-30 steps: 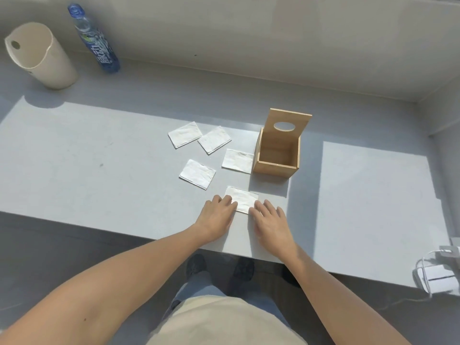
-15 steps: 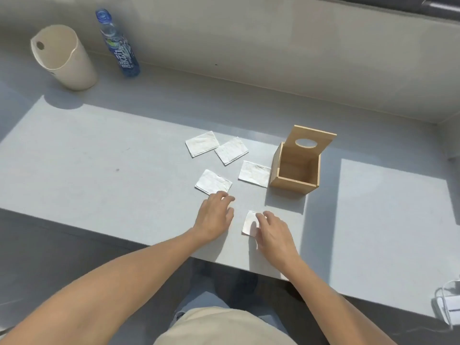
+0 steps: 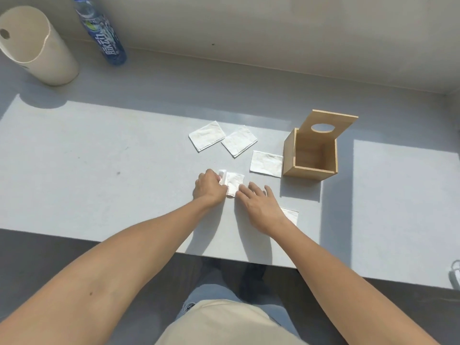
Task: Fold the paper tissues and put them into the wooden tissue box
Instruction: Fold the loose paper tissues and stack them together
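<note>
The wooden tissue box [image 3: 310, 158] stands open on the grey table [image 3: 99, 170], its lid with a round hole tilted back. My left hand [image 3: 209, 188] pinches the left edge of a white tissue [image 3: 235, 184] and lifts it over. My right hand [image 3: 261, 205] lies flat, fingers spread, touching that tissue's near right corner. A folded tissue [image 3: 290, 215] peeks out from under my right wrist. Three more tissues lie flat: one [image 3: 266, 163] beside the box, two [image 3: 207, 138] [image 3: 239, 143] farther back.
A cream bin [image 3: 37, 48] and a blue water bottle [image 3: 104, 36] stand at the back left against the wall. The table's front edge runs just under my forearms. A white cable [image 3: 455, 272] shows at the right edge.
Both hands left the folded tissue near the front edge and moved up to another tissue. My left hand has taken hold of its left edge; the right hand now rests by it.
</note>
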